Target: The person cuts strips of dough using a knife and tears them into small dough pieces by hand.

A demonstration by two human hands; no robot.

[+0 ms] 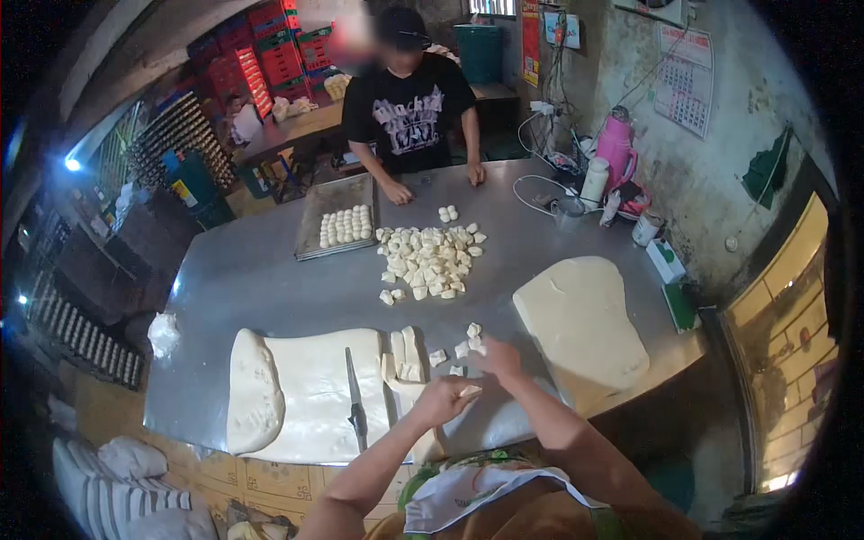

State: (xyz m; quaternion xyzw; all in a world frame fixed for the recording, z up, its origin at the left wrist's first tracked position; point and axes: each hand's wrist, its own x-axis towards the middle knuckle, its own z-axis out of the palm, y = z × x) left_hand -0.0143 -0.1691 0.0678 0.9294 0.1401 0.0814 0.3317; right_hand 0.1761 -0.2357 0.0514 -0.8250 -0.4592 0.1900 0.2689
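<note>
My left hand point(441, 401) is closed around a piece of dough point(470, 391), whose pale end pokes out past the fingers. Just beyond it, my right hand point(498, 358) is smeared by motion beside a few small dough pieces point(473, 333); whether it grips one is unclear. Single cut dough lumps point(437, 357) lie between the hands and some dough strips point(406, 353). A large dough sheet point(310, 378), its left edge folded over, spreads to the left. On this sheet rests a long knife point(354, 396), handle toward me.
A pile of dough pieces point(427, 256) sits mid-table, beside a metal tray point(310, 245) with rows of dough balls. Another dough slab point(585, 315) lies right. Across the table stands a person point(414, 108), both hands at its edge. A pink thermos point(616, 148) and bottles line the wall side.
</note>
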